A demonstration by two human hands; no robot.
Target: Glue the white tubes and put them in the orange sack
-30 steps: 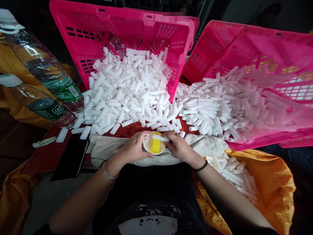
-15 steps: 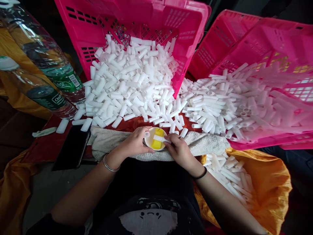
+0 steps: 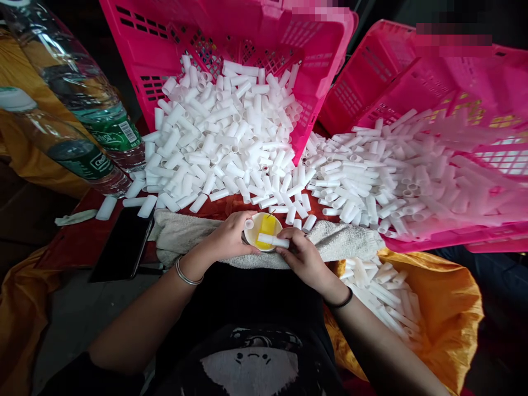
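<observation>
My left hand [image 3: 231, 236] is wrapped round the side of a small white bowl [image 3: 252, 237] over the towel. In the bowl lies a yellow block [image 3: 268, 224], perhaps a sponge. A short white tube [image 3: 248, 224] shows its round end by the left fingertips, at the bowl's rim. Between thumb and fingers, my right hand [image 3: 300, 252] pinches a white plastic tube [image 3: 274, 241]. This tube lies level over the yellow block, its left part narrower than its right. I cannot tell whether it touches the block.
White tubes heap out of a tipped pink crate [image 3: 330, 60] and a second pink crate [image 3: 371, 60]. A grey towel [image 3: 342, 242] lines the table's front edge. Two bottles [image 3: 119, 137] and a phone [image 3: 121, 245] stand or lie left. An orange sack [image 3: 449, 308] holds longer tubes.
My right hand has shifted slightly right and lifted, and the tube's thicker right part now shows at the fingertips. My left hand still holds the bowl.
</observation>
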